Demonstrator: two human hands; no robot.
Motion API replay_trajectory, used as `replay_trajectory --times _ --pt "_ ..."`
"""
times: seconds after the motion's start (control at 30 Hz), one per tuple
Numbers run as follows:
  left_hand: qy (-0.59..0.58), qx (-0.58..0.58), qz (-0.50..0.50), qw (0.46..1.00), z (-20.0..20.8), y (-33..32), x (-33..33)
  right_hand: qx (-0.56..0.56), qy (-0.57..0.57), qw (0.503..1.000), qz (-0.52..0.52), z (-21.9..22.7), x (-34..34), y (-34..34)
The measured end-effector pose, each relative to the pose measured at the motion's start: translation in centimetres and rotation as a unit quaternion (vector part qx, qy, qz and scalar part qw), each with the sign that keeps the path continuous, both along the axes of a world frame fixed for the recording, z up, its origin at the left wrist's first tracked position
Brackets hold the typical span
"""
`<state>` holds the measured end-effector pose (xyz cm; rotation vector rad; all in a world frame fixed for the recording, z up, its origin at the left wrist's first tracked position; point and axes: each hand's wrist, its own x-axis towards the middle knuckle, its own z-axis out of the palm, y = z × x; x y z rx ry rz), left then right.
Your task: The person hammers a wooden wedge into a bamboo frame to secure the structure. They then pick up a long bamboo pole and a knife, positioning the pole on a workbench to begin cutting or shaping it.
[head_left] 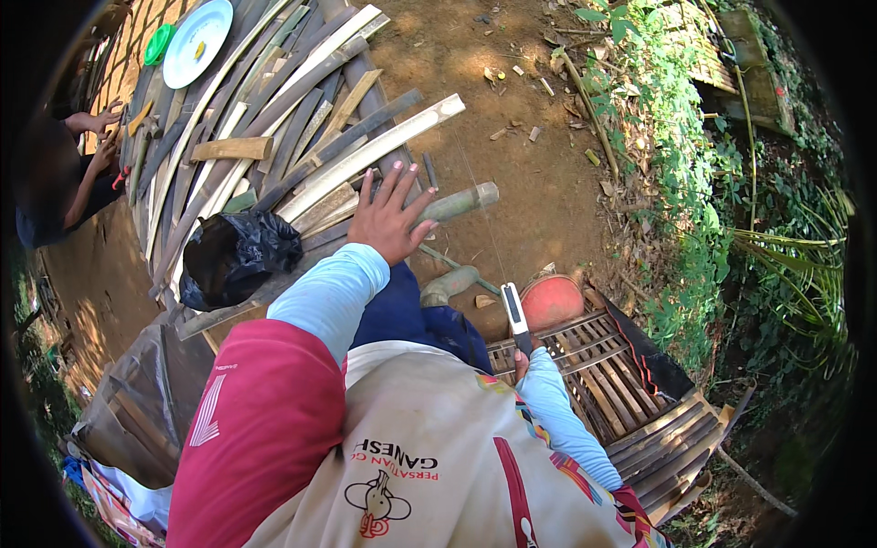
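My left hand (395,219) lies palm down with its fingers spread, over the near edge of a heap of split bamboo strips (388,151). Just right of its thumb, a round green bamboo pole (461,202) sticks out over the dirt. My right hand (523,362) is closed around a slim tool with a dark handle and a slotted silver-white front part (514,309), held low at my right side. From the tool's front a very thin line runs up past the pole's end; I cannot tell whether it is a blade seen edge-on.
A black plastic bag (239,258) sits left of my forearm. At the far left are a pale plate (198,41), a green cup (159,44) and a person's hands (99,132). A red round object (551,303) and a bamboo slatted rack (594,374) stand at right, plants beyond.
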<state>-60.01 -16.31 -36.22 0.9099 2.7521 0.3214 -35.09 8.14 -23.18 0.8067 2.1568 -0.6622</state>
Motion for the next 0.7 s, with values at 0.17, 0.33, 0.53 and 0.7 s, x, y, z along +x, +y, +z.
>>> replay_trajectory --times 0.17,0.33,0.53,0.7 --pt "-0.005 -0.018 0.012 1.000 0.2 0.0 0.3 -0.019 0.021 0.999 0.020 -0.7 -3.6 0.8" --pt "0.002 -0.015 0.008 1.000 0.2 0.0 0.2 -0.036 0.051 0.998 0.016 0.3 -2.6 1.5" --pt "-0.003 -0.019 0.009 1.000 0.0 0.1 0.2 -0.053 0.068 0.996 0.017 2.5 -8.7 -0.7" --pt "-0.011 -0.003 0.020 1.000 0.1 -0.5 0.6 -0.056 0.061 0.997 0.003 0.3 -1.5 1.0"
